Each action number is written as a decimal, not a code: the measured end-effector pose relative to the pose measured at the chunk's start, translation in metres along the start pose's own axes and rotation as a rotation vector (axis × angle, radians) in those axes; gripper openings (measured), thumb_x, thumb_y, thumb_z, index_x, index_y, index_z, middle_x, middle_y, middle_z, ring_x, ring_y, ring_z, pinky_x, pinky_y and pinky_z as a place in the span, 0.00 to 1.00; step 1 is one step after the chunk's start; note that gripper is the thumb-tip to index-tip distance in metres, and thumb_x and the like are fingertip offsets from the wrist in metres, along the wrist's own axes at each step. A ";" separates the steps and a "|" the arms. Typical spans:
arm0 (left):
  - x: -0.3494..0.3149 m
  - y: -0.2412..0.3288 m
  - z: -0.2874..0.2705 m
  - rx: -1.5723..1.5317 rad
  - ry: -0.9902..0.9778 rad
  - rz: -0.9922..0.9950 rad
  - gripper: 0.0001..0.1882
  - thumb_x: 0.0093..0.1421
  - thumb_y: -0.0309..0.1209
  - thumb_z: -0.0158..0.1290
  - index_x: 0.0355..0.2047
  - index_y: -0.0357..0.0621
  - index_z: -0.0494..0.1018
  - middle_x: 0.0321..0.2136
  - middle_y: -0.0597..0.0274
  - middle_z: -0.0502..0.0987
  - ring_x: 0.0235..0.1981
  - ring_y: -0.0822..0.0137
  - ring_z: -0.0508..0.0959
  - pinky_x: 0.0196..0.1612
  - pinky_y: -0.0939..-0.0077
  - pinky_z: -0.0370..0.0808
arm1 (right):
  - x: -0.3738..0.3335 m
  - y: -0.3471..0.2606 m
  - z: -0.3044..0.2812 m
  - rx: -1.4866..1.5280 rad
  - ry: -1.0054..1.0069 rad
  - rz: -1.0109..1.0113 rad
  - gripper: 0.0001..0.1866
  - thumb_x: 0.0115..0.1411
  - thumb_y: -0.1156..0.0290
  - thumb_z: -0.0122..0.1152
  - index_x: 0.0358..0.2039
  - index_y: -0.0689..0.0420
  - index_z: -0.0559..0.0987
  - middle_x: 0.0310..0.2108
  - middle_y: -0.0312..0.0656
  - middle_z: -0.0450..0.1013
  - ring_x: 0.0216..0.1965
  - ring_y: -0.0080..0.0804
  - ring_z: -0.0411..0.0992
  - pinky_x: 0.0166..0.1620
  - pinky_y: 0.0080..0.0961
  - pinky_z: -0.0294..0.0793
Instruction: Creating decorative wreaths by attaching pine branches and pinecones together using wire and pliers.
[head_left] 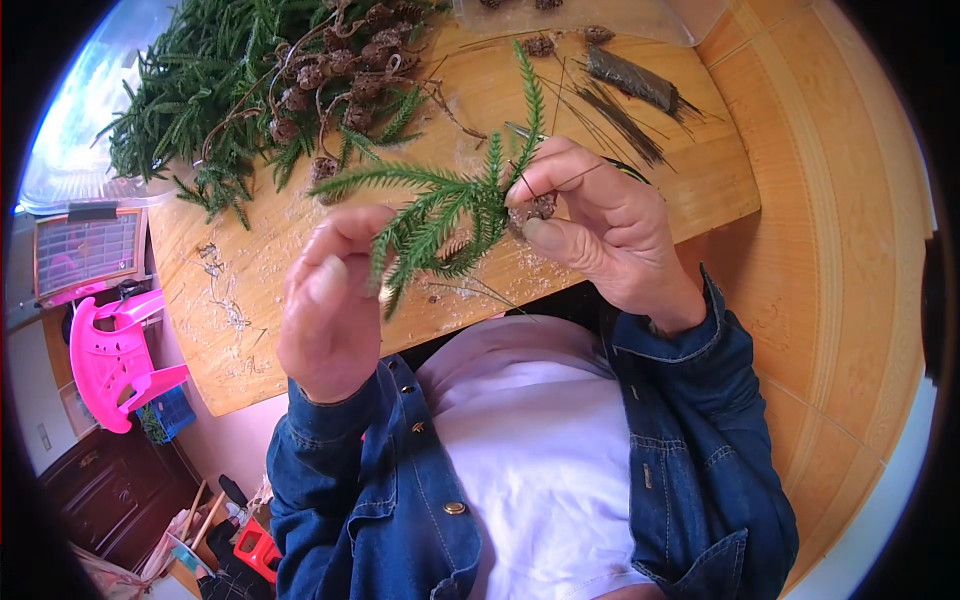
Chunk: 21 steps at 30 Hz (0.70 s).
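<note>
The left hand (pixel 330 300) curls beside the green sprig (pixel 440 215); I can't tell whether its fingers grip. The sprig is up over the bench (pixel 690 190), between both hands. Then the right hand (pixel 620 235) pinches a pine cone (pixel 532 208); slack fingers there could let the cone slip.

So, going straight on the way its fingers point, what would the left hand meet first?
Probably the green sprig, whose fronds overlap the left hand in this view; depth is unclear, so they may already touch.
</note>
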<state>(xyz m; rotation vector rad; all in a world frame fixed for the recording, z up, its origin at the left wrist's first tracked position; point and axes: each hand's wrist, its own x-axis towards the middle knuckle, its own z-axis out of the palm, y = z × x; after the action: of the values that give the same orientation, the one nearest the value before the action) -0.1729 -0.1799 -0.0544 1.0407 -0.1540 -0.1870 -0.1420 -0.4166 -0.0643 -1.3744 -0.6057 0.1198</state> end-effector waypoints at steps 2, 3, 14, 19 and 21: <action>0.000 0.000 0.004 0.100 0.088 0.062 0.15 0.61 0.28 0.46 0.47 0.32 0.68 0.42 0.47 0.75 0.46 0.59 0.74 0.53 0.67 0.67 | 0.001 0.000 -0.001 -0.018 -0.018 -0.019 0.12 0.59 0.76 0.60 0.43 0.64 0.72 0.38 0.39 0.66 0.40 0.27 0.63 0.47 0.24 0.61; 0.001 0.000 0.008 0.201 0.171 0.121 0.15 0.60 0.26 0.47 0.46 0.31 0.69 0.42 0.50 0.75 0.45 0.62 0.74 0.52 0.70 0.67 | 0.001 0.001 -0.002 -0.038 -0.031 -0.039 0.12 0.59 0.76 0.60 0.43 0.64 0.72 0.38 0.40 0.67 0.40 0.28 0.63 0.47 0.24 0.61; 0.007 0.004 0.028 1.004 0.144 0.319 0.10 0.58 0.18 0.53 0.41 0.33 0.73 0.34 0.65 0.76 0.38 0.73 0.74 0.44 0.83 0.68 | 0.002 0.003 -0.001 -0.086 -0.043 -0.060 0.12 0.58 0.76 0.60 0.43 0.64 0.73 0.38 0.40 0.68 0.41 0.29 0.64 0.48 0.25 0.62; 0.006 0.007 0.029 0.866 0.208 0.175 0.09 0.58 0.19 0.54 0.39 0.34 0.73 0.32 0.68 0.75 0.36 0.77 0.71 0.41 0.84 0.68 | 0.004 0.003 -0.001 -0.132 -0.058 -0.087 0.12 0.58 0.76 0.60 0.42 0.62 0.73 0.39 0.41 0.68 0.42 0.29 0.64 0.49 0.26 0.63; 0.006 0.006 0.028 0.798 0.232 0.113 0.09 0.58 0.19 0.55 0.40 0.34 0.73 0.32 0.68 0.74 0.35 0.77 0.71 0.41 0.84 0.68 | 0.004 0.002 -0.002 -0.145 -0.062 -0.097 0.11 0.58 0.76 0.60 0.42 0.62 0.73 0.39 0.41 0.68 0.43 0.30 0.64 0.49 0.26 0.63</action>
<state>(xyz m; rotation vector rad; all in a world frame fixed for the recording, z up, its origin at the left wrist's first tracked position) -0.1723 -0.2020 -0.0345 1.8318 -0.0736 0.1164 -0.1373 -0.4164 -0.0649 -1.4828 -0.7440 0.0406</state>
